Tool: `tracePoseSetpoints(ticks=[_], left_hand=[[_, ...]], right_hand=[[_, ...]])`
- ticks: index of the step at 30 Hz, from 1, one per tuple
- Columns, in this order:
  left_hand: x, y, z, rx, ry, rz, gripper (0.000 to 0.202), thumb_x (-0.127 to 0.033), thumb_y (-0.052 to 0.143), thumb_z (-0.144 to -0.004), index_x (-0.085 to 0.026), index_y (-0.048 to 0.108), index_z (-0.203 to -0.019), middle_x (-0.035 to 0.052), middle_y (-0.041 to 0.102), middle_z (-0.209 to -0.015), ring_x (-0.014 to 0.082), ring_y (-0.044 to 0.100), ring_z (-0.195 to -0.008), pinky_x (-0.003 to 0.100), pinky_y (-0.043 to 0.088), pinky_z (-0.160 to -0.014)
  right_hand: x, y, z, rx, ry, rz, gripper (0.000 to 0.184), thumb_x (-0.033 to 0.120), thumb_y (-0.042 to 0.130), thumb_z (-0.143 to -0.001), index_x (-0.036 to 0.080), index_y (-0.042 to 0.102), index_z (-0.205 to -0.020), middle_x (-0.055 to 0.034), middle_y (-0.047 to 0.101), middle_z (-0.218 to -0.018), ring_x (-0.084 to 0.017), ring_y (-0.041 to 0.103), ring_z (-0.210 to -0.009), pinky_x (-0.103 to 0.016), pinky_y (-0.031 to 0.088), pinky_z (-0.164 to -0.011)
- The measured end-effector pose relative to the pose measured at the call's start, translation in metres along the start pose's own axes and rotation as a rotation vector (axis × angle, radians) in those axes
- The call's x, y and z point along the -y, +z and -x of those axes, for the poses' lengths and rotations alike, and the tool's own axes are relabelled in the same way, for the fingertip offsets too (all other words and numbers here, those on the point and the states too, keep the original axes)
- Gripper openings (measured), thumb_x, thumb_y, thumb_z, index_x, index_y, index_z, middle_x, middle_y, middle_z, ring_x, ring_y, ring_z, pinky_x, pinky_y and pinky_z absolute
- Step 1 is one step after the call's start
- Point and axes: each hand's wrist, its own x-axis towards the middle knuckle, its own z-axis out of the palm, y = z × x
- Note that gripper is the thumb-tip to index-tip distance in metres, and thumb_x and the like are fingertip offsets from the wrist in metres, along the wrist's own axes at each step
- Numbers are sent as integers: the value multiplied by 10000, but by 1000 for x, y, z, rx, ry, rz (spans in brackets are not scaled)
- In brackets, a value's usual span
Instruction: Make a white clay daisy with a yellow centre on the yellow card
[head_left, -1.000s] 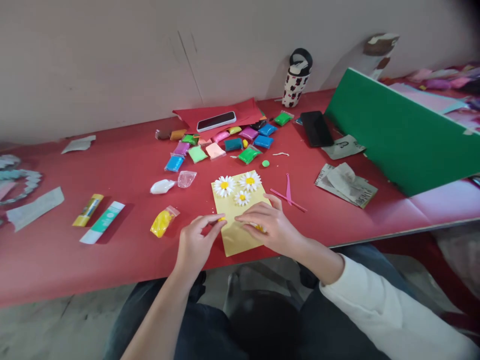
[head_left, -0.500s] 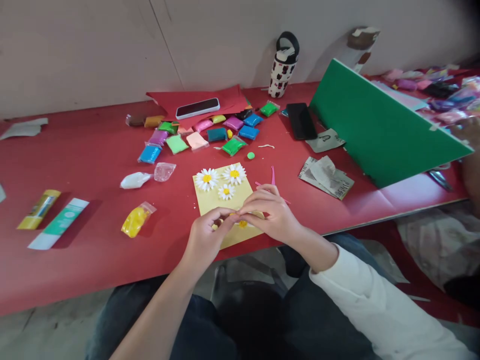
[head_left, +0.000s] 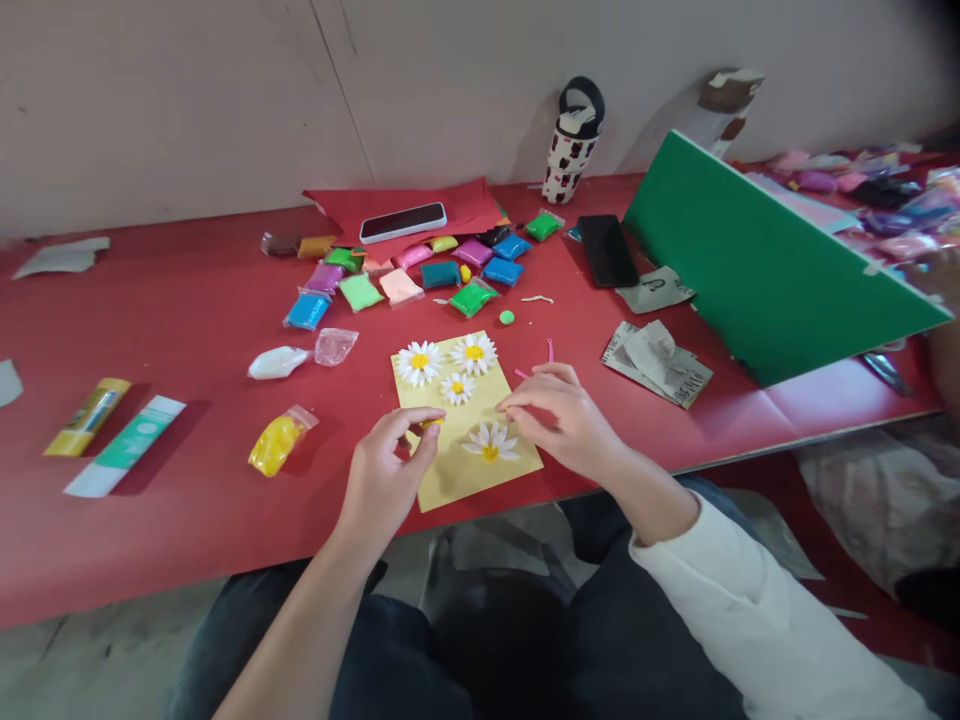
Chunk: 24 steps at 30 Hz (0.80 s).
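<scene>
Yellow card [head_left: 450,480]: lay flat on the red bench [head_left: 210,350], its long axis running roughly from 11 to 5 o'clock.
Far daisies [head_left: 457,388]: three sat on the card's far half — one toward 11 o'clock, one toward 1, the smallest just below and between them.
Near daisy [head_left: 490,442]: lay toward 5 o'clock on the card, its white petals fanning mainly toward 12 from a yellow centre.
Left hand [head_left: 384,465]: thumb and forefinger pinched a yellow clay bit [head_left: 433,423] above the card's 9 o'clock edge.
Clay bit's axis: pointed roughly 9 to 3 o'clock; its ends were partly covered by the fingers.
Right hand [head_left: 574,425]: fingertips drew together at the card's 3 o'clock side; whether they grasped anything could not be told.
Pink tools [head_left: 550,350]: lay beyond the right hand, which hid much of them.
Yellow clay bag [head_left: 277,443]: lay at the card's 9 o'clock, clear end pointing toward 1.
</scene>
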Motion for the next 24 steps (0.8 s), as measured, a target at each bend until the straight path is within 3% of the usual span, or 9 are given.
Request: tracePoseSetpoints(ticks=[6,15,24], left_hand=[[3,-2,7,-5,167,-118,149,-282,573,-889,-250,691,-975,27,724,-944,150,643,-795,244,511,-675],[12,5,7,-38,435,-438,136,-279,577,-909,-213,684,-961,24,740,-892,200,647,-816,324,464,-738],[6,6,9,-15,465,-471,119,-258,574,-912,-228,678,-961,20,739,-891,194,644,-800,324,437,-720]], right_hand=[[-10,5,13,130,-65,106,89,295,716,-841,237,690,-779,31,731,-809,-127,661,-776,-347,354,-892],[-10,18,22,128,-122,130,122,293,689,-864,227,685,-761,21,721,-815,-121,633,-756,-333,346,-849],[-7,27,20,86,-150,196,130,302,648,-898,267,747,-821,16,694,-784,-117,588,-718,-339,343,-817]])
